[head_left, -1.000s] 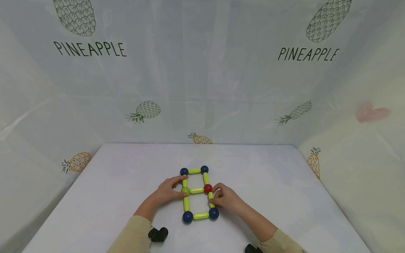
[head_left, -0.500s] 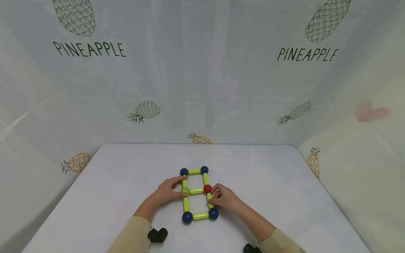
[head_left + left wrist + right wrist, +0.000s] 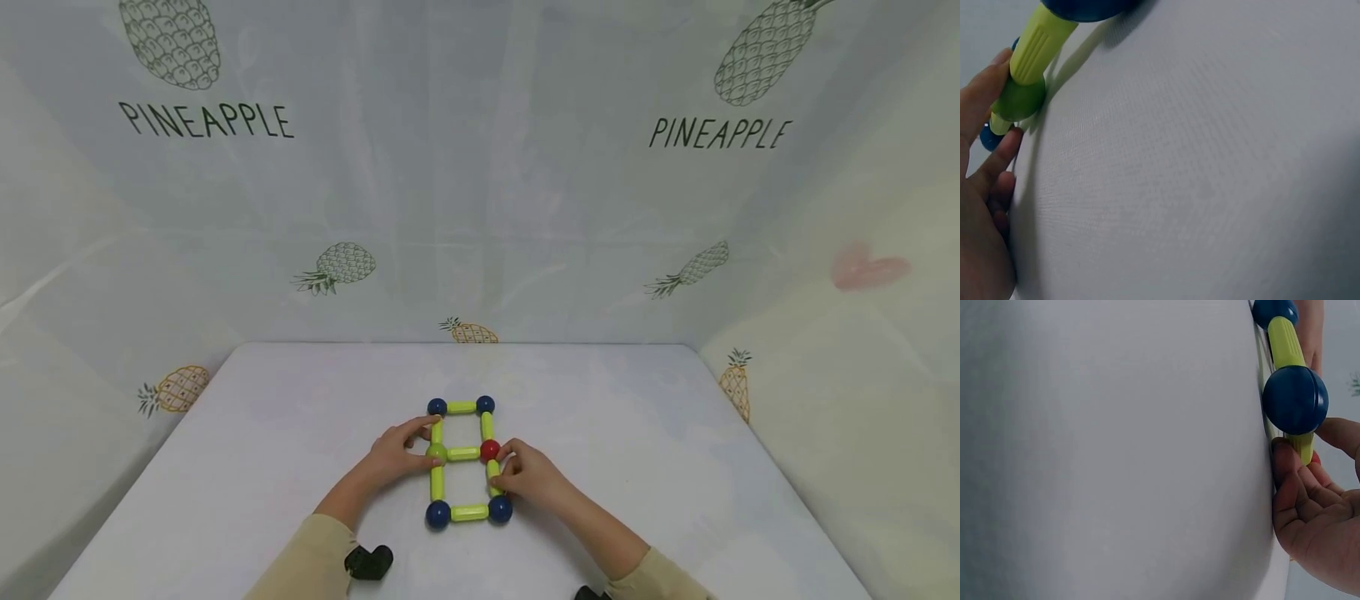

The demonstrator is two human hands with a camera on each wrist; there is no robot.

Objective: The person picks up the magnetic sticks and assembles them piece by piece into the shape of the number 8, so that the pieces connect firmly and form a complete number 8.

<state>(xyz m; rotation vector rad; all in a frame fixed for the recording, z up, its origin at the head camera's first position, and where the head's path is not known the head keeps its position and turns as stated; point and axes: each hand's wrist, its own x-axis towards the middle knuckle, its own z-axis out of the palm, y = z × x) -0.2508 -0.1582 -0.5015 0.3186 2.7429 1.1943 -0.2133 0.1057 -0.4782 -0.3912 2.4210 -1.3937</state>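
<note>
A flat ball-and-stick toy frame (image 3: 462,453) lies on the white table, shaped as two joined squares. Its yellow-green sticks meet at blue balls on the four outer corners, a green ball (image 3: 437,453) mid-left and a red ball (image 3: 490,451) mid-right. My left hand (image 3: 396,452) grips the left side, its thumb at the green ball and a finger reaching along the upper stick. From the right, my right hand (image 3: 531,473) pinches the lower right stick (image 3: 1300,447), with the thumb on the stick and a finger against the red ball.
The white table (image 3: 315,379) extends around the frame on every side. A pale cloth printed with pineapples (image 3: 345,263) hangs behind and beside it. A black heart-shaped piece (image 3: 369,562) sits at the left sleeve, and a partly hidden dark piece (image 3: 588,592) at the right sleeve.
The head view has shifted slightly. The frame has straightened a little, its sides now more upright in view, and the red ball sits slightly further left. Both hands keep their hold.
</note>
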